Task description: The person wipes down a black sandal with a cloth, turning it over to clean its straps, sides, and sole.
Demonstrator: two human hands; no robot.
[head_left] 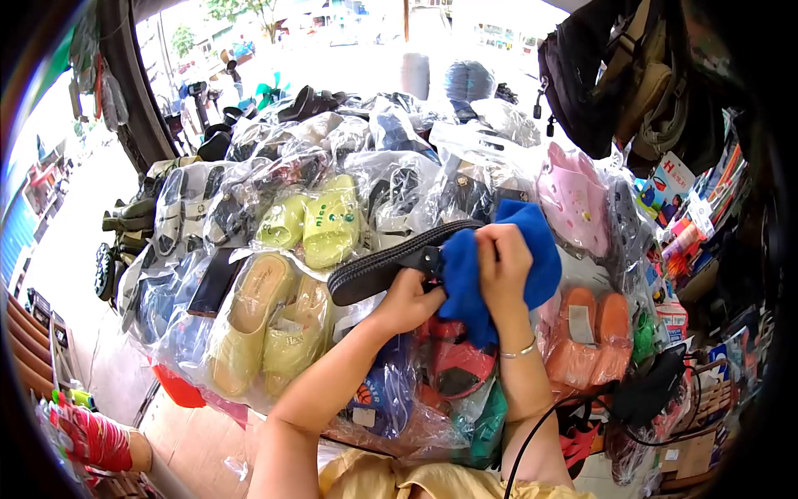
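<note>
Matt black sandal [378, 270]; soft blue cloth [490, 274]; glossy plastic bags [249, 324]

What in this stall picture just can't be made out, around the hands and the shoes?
Head view:
- Black sandal: its far end is hidden under the blue cloth and the right hand.
- Left hand: fingertips tucked behind the sandal.
- Red shoes: partly covered by both forearms.
- Green slippers: lettering too small and glare-blurred by the plastic bag.
- Hanging black bag: cut off by the dark lens edge.
</note>
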